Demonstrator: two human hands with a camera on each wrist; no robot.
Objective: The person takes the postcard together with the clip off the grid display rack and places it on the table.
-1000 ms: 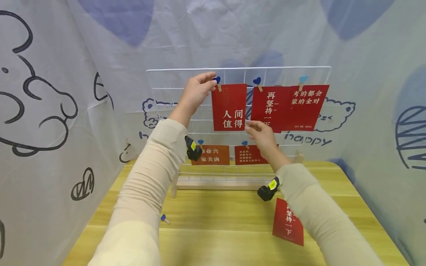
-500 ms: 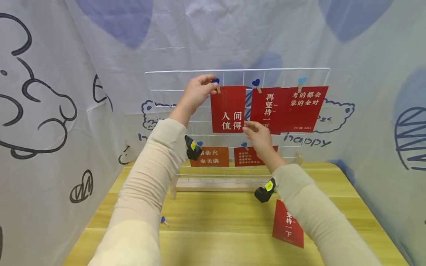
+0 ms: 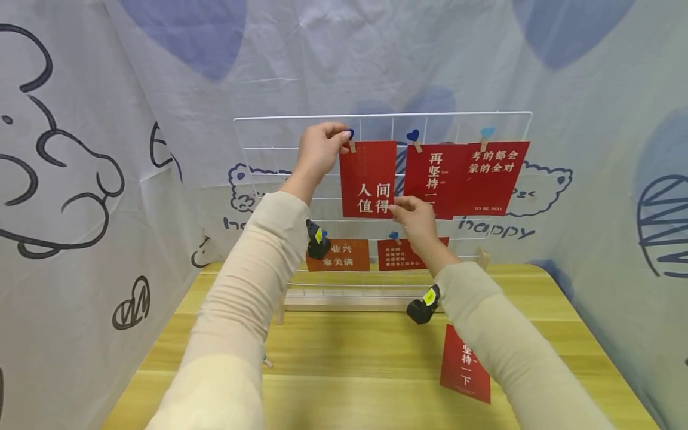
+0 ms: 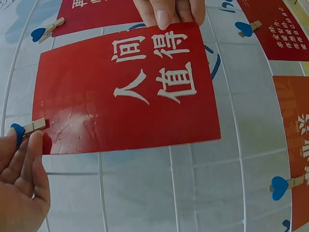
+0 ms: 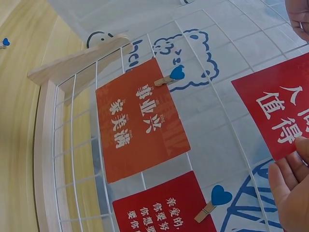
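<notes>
by the look of it, most of the hanging is done: on the rack you have the middle card and the end card clipped in the upper row, and the orange card and the small red card in the lower one. the fifth, the big-lettered card, seems nearly placed; whether its clip has caught the wire too, you can't tell from here. what seems left is the loose card on the table, near your right sleeve, and a loose clip half hidden by your left.

your left grip is closed in a pinch at the heart-topped clip; your right grip pinches the card's lower right corner, thumb on the front.

the big-lettered card stands upright in front of the wires, at the left of the upper row. it's glossy red, its white characters low down, with small wrinkle-like glints near the clip.
</notes>
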